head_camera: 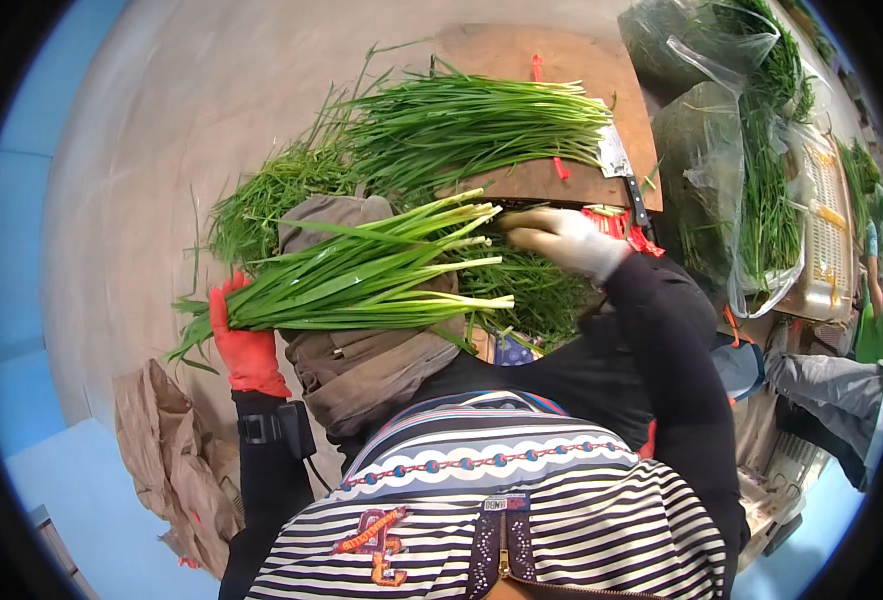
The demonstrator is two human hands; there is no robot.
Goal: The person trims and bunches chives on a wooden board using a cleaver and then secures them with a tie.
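Observation:
My left hand (245, 349), in a red rubber glove, grips the leafy end of a bunch of garlic chives (359, 281). The bunch lies across my brown cloth-covered leg (381, 367), its pale stem ends fanned out to the right. Just right of those ends is my right hand (561, 238), in a pale, yellowish work glove. It is motion-blurred, so whether its fingers hold anything is unclear. Beyond both hands a thick pile of chives (479, 124) rests on a wooden board (539, 52). A cleaver (615, 154) with a black handle lies at the pile's stem ends.
Loose green trimmings (531, 292) lie between my legs, with more leaves (284, 195) left of the board. Red ties (640, 236) sit by the cleaver handle. At right stand plastic bags of greens (768, 202) and a plastic crate (824, 225). Crumpled brown paper (163, 450) is at lower left.

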